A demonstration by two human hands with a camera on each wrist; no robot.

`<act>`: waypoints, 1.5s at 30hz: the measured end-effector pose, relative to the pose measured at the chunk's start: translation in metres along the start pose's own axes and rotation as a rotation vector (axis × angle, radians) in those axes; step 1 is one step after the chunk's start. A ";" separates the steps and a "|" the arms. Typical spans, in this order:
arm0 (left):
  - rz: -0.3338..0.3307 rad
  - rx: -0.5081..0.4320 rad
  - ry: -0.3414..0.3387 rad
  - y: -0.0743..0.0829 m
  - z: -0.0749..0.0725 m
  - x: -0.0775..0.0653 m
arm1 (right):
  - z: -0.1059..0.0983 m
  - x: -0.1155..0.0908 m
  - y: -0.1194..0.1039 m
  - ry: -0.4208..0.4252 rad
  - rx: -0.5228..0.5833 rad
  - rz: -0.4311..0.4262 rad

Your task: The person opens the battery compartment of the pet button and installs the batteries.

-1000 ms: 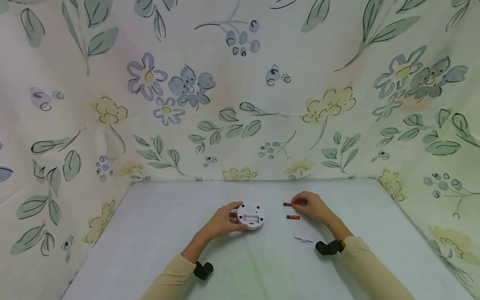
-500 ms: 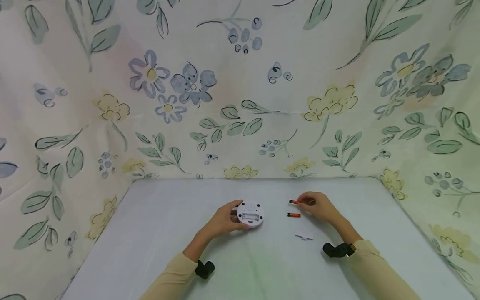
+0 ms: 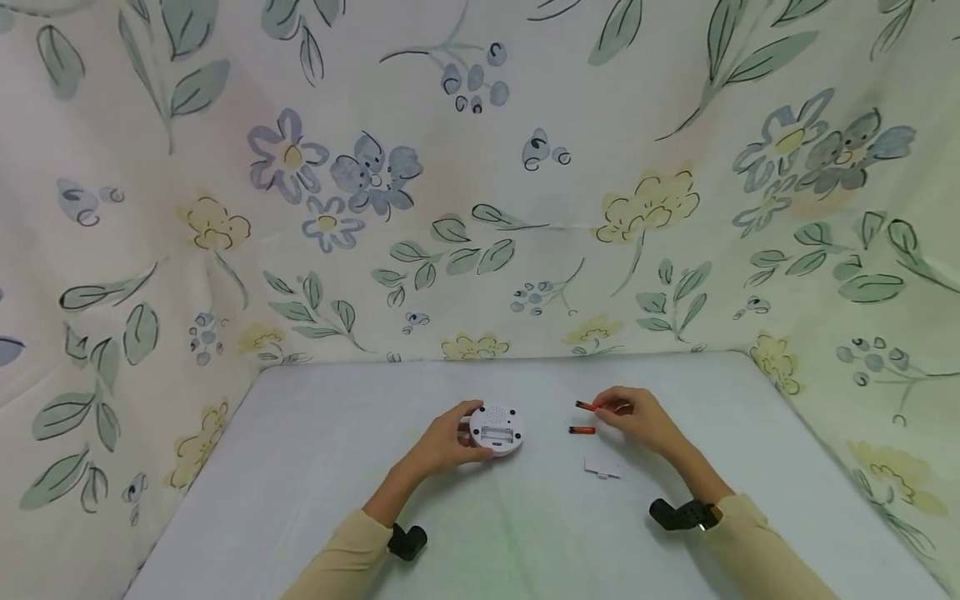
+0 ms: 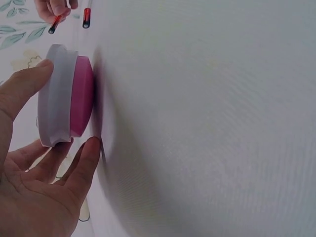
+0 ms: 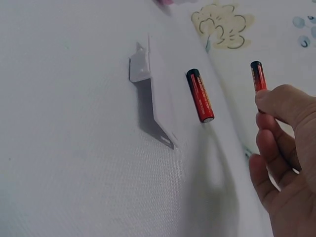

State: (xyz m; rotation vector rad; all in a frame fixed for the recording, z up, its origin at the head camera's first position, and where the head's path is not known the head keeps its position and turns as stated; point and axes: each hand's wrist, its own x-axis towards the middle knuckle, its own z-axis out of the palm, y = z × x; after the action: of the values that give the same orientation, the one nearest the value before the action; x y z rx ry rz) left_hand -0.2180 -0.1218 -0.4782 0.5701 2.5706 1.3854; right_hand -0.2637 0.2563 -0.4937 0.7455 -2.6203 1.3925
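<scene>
My left hand point(image 3: 442, 440) grips a round white device point(image 3: 497, 415) by its left side, thumb on the near edge. An open battery compartment point(image 3: 497, 435) faces up, and no battery shows in it. In the left wrist view the device has a pink part point(image 4: 82, 96) beneath its white body, close over the table. My right hand point(image 3: 637, 419) pinches a red and black battery point(image 5: 258, 78) between thumb and fingertips, raised above the table. A second such battery point(image 5: 200, 96) lies just in front of that hand. Nearer me is a white battery cover point(image 5: 160, 96).
A white cloth covers the table point(image 3: 337, 417). Behind it and along both sides hangs a floral curtain point(image 3: 480, 275). Black cameras are strapped to both wrists, such as the right wrist camera point(image 3: 678, 514).
My right hand has lifted the pinched battery and shifted it a little to the right, away from the lying battery. The left hand keeps its grip on the device.
</scene>
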 end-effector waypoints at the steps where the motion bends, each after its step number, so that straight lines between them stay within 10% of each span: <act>1: -0.005 -0.003 -0.001 0.000 0.000 0.000 | 0.001 0.000 -0.001 0.001 0.007 0.003; 24: 0.033 -0.047 0.072 -0.006 0.006 0.008 | 0.028 0.010 -0.073 -0.083 0.107 -0.014; 45: 0.011 0.012 0.094 -0.004 0.009 0.006 | 0.063 0.027 -0.065 -0.120 0.119 -0.067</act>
State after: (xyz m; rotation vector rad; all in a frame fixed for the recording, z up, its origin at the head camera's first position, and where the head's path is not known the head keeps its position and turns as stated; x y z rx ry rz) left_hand -0.2221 -0.1146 -0.4859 0.5348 2.6540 1.4341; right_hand -0.2485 0.1652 -0.4728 0.9499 -2.5904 1.5421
